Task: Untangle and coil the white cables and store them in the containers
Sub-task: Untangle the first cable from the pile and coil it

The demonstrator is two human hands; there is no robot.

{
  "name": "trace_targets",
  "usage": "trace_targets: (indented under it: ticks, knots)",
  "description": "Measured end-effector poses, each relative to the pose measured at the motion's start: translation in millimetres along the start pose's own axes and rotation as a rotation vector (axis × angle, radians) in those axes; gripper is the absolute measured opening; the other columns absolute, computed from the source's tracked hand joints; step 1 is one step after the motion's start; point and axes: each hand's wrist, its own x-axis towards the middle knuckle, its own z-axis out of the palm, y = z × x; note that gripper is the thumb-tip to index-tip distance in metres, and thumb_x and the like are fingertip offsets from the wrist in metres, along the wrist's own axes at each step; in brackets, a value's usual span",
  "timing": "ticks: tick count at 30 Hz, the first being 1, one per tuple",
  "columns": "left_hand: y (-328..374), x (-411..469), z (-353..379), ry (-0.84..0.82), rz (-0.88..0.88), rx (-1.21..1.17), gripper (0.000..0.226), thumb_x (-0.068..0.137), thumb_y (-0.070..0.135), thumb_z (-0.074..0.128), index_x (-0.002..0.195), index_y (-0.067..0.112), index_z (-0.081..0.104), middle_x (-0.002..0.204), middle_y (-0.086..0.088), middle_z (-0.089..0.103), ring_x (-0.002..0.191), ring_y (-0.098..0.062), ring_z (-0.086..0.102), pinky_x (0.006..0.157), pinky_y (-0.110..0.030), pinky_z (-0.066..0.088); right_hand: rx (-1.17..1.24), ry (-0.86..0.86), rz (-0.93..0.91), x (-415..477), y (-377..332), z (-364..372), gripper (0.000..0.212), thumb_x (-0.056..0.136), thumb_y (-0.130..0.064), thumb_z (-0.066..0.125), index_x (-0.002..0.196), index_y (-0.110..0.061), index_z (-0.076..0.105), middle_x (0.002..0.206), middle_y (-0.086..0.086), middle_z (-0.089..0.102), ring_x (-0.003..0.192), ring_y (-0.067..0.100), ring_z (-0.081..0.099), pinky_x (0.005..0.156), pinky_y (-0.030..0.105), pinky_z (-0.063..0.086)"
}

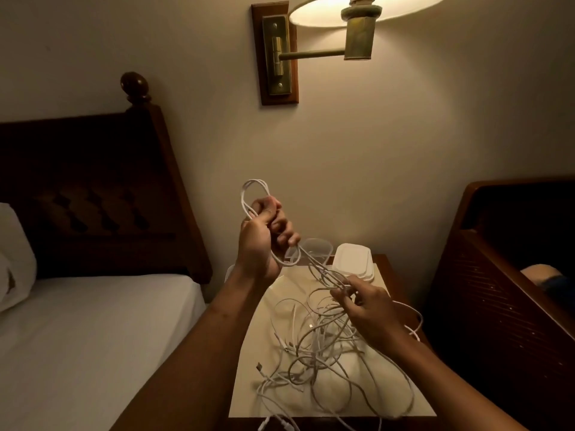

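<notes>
White cable point(312, 265) slants from L hand point(259, 241) down-right to R hand point(371, 307)
L fingers point(281, 225) grip its coils; R fingers point(342, 295) pinch it, nearer the tangle point(323, 353)

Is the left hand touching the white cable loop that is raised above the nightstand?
Touching. The head view shows the left hand gripping the white cable loop: its fingers curl round the strands, and the loop sticks out above them.

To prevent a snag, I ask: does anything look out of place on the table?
Yes. The tangled white cables spill past the table: one loop hangs over its right edge, and ends trail off the near edge.
</notes>
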Motion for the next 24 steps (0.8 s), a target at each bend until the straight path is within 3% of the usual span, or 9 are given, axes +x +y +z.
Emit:
trace_targets:
  ticks: [3,6,9,11,14,17,19,21,24]
  knots:
    - [-6.7,-2.9,-11.1,-0.082,0.055,0.453,0.015,0.106,0.017,0.053,0.097,0.006,0.055,0.060,-0.003,0.036,0.048,-0.016,0.032,0.049,-0.031,0.032,0.044,-0.028,0.020,4.0,1.9,-1.9,0.017,0.099,-0.047,0.051,0.090,-0.034,0.058,0.081,-0.011,0.066,0.072,0.010,0.061,0.064,0.049,0.053]
    - [-13.0,-5.3,-22.5,-0.228,0.020,0.845,0.015,0.093,0.013,0.072,0.094,0.003,0.062,0.074,-0.003,0.062,0.059,-0.012,0.058,0.055,-0.025,0.049,0.084,-0.001,0.035,8.1,2.3,-6.0,0.016,0.103,-0.033,0.049,0.092,-0.031,0.060,0.082,-0.008,0.067,0.074,0.017,0.063,0.065,0.052,0.053]
    - [-22.4,-7.4,-30.1,-0.352,-0.068,1.217,0.022,0.082,0.019,0.085,0.098,0.012,0.072,0.092,0.002,0.073,0.084,-0.008,0.070,0.078,-0.026,0.056,0.101,0.043,-0.014,12.3,-4.6,-9.1,0.018,0.104,-0.022,0.048,0.107,-0.029,0.065,0.099,-0.011,0.066,0.088,0.010,0.061,0.072,0.041,0.053]
    - [-30.3,-10.2,-30.7,-0.425,-0.094,1.444,0.024,0.078,0.023,0.088,0.098,0.016,0.077,0.092,0.004,0.075,0.085,-0.008,0.070,0.079,-0.032,0.058,0.101,0.032,-0.052,14.5,-11.7,-8.3,0.023,0.102,-0.013,0.051,0.113,-0.028,0.064,0.109,-0.010,0.063,0.095,0.004,0.058,0.075,0.031,0.050]
    - [-34.6,-9.0,-30.6,-0.466,-0.093,1.582,0.010,0.082,0.015,0.084,0.091,0.015,0.080,0.085,0.002,0.076,0.078,-0.010,0.070,0.077,-0.039,0.062,0.090,-0.019,-0.082,13.4,-18.1,-8.6,0.038,0.093,-0.007,0.059,0.124,-0.029,0.057,0.122,-0.011,0.054,0.099,0.001,0.055,0.075,0.017,0.045]
    - [-29.2,-2.6,-33.7,-0.406,-0.036,1.586,0.006,0.087,0.013,0.078,0.089,0.018,0.077,0.086,0.001,0.075,0.080,-0.011,0.068,0.077,-0.040,0.060,0.071,-0.100,-0.095,11.2,-20.4,-14.5,0.044,0.090,-0.018,0.067,0.130,-0.031,0.054,0.123,-0.016,0.050,0.102,-0.005,0.052,0.073,0.015,0.043]
    - [-25.4,-1.5,-34.5,-0.404,-0.022,1.594,0.005,0.090,0.014,0.073,0.092,0.018,0.073,0.089,0.001,0.073,0.083,-0.014,0.067,0.076,-0.038,0.057,0.159,-0.082,-0.067,11.7,-22.7,-16.6,0.026,0.095,-0.032,0.067,0.119,-0.027,0.063,0.115,-0.016,0.060,0.099,-0.007,0.056,0.072,0.014,0.043]
    - [-24.4,-3.7,-33.6,-0.457,-0.028,1.604,0.002,0.093,0.017,0.071,0.093,0.019,0.069,0.089,0.001,0.070,0.083,-0.017,0.065,0.076,-0.039,0.054,0.239,0.013,-0.007,15.3,-28.0,-17.9,0.011,0.096,-0.031,0.066,0.099,-0.022,0.071,0.093,-0.010,0.070,0.084,-0.002,0.063,0.064,0.015,0.047]
    - [-25.4,-10.7,-32.6,-0.567,-0.034,1.698,0.004,0.095,0.019,0.067,0.094,0.023,0.067,0.091,0.005,0.068,0.085,-0.014,0.063,0.075,-0.036,0.054,0.219,0.216,0.071,26.5,-30.5,-15.5,0.020,0.098,-0.026,0.063,0.079,-0.021,0.068,0.070,-0.004,0.068,0.065,0.007,0.063,0.057,0.026,0.051]
